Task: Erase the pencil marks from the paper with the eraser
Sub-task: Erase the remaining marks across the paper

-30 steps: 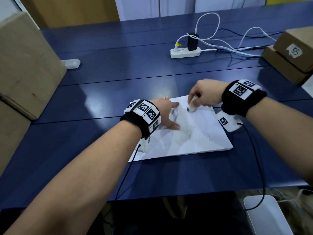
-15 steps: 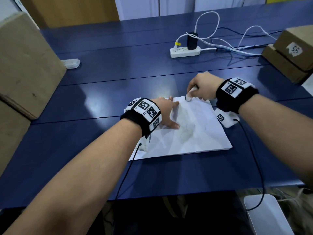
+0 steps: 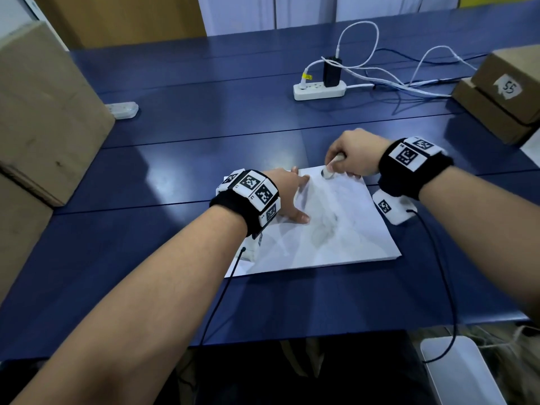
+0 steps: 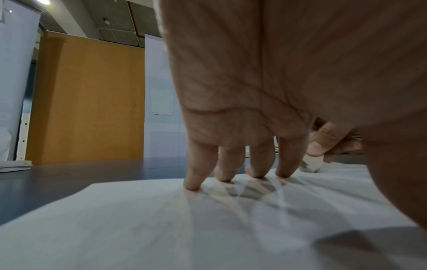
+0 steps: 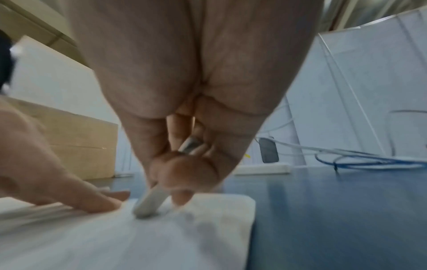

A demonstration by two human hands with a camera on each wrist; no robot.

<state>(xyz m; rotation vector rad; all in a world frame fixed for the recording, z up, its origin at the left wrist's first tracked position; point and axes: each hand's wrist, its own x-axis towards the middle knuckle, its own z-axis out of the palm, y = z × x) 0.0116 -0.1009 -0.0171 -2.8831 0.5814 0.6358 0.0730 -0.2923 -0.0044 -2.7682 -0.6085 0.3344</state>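
A white sheet of paper with a grey pencil smudge in its middle lies on the blue table. My left hand rests flat on the sheet's left part, its straight fingertips pressing the paper. My right hand pinches a white eraser and holds its tip on the far edge of the sheet. In the right wrist view the eraser stands tilted under my right hand, touching the paper near its far corner.
A white power strip with a black charger and loose cables lies behind the paper. Cardboard boxes stand at the far left and the far right. A small white device lies at the left.
My right hand carried the eraser away from me, from the upper middle of the sheet to its far edge. The left hand stayed pressed on the paper.
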